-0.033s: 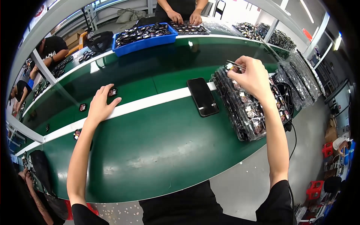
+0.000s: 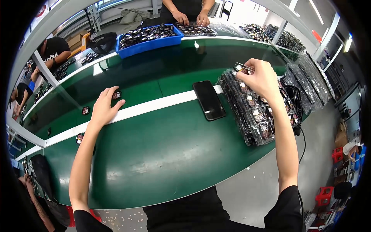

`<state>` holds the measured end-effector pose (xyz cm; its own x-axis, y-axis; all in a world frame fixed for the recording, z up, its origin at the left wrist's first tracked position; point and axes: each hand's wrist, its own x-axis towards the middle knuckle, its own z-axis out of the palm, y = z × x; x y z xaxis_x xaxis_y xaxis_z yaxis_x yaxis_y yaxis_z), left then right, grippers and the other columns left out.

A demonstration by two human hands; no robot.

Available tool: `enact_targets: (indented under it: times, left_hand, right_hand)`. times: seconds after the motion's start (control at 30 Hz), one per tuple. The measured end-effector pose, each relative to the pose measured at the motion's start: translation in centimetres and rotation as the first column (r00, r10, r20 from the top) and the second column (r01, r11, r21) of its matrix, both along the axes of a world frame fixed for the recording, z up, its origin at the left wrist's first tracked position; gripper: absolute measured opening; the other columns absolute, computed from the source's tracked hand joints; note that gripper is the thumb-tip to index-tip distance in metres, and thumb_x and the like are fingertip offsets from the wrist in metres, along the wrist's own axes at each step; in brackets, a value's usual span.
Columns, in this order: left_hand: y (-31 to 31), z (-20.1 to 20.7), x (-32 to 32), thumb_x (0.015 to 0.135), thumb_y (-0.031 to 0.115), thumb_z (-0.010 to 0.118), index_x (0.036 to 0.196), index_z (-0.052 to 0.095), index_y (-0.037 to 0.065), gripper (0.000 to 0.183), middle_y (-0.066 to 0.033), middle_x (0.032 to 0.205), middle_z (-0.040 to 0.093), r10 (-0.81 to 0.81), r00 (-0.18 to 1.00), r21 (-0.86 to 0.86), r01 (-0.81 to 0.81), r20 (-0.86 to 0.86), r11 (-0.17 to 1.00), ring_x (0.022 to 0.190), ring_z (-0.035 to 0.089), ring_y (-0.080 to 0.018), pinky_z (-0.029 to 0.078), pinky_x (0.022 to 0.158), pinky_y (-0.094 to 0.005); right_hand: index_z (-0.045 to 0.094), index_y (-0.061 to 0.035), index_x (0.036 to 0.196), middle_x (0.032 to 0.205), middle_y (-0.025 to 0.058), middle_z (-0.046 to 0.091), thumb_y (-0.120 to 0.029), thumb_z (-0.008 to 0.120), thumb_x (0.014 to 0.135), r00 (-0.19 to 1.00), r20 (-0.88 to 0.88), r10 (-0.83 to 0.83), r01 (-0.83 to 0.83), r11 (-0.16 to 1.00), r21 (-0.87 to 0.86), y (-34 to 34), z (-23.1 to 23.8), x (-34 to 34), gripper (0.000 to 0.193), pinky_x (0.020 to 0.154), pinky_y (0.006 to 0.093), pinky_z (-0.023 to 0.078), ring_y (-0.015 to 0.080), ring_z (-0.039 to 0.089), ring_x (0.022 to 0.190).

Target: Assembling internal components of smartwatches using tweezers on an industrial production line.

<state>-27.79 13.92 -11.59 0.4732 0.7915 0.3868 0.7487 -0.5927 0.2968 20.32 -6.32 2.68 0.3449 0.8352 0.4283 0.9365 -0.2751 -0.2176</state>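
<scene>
My right hand [image 2: 262, 79] pinches a pair of metal tweezers [image 2: 245, 66], whose tips reach over the far left corner of a stack of clear plastic trays [image 2: 247, 116]. Small dark electronic parts with white and reddish patches sit in the trays' pockets. My left hand [image 2: 105, 106] is spread above the green belt, palm down, holding nothing. Next to its fingertips lies a small black part [image 2: 116, 94]; I cannot tell whether they touch. Similar parts lie at its left, one on the belt [image 2: 85, 111] and another [image 2: 79, 138] by my left forearm.
A black phone [image 2: 208, 100] lies across the white strip [image 2: 162, 102], left of the trays. Beyond the belt stand a blue bin [image 2: 150, 43] full of parts and a co-worker's hands [image 2: 191, 17] over a tray. Empty-looking plastic trays [image 2: 309, 81] and black cables lie at the right.
My right hand and the tweezers have shifted very slightly to the right. My left hand stays where it was.
</scene>
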Motion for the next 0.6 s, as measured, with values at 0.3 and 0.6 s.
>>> enact_targets:
  times: [0.3, 0.6]
  left_hand:
    - [2.4, -1.7, -0.4, 0.106, 0.023, 0.076, 0.147, 0.062, 0.005, 0.047, -0.0166, 0.124, 0.068, -0.02, 1.0, 0.013, 0.02, 0.0, 1.0, 0.116, 0.069, -0.0356, 0.057, 0.101, -0.0469]
    - [-9.8, 0.8, 1.7, 0.097, 0.008, 0.084, 0.161, 0.057, 0.007, 0.07, -0.0141, 0.131, 0.067, -0.436, 0.877, -0.311, 0.479, 0.202, 0.821, 0.117, 0.066, -0.0288, 0.054, 0.108, -0.0424]
  right_hand:
    - [0.085, 0.0059, 0.11, 0.083, 0.0167, 0.079, -0.044, 0.087, 0.094, 0.978, -0.189, 0.088, -0.086, 0.996, 0.016, -0.8, 1.8, -0.2, 0.053, 0.075, 0.0364, 0.058, 0.021, 0.075, 0.076]
    - [0.079, 0.005, 0.114, 0.075, -0.003, 0.061, -0.011, 0.083, 0.102, 0.638, -0.639, 0.429, -0.484, 0.869, 0.1, -6.3, 0.2, -13.2, 0.021, 0.059, 0.0224, 0.04, 0.0014, 0.051, 0.067]
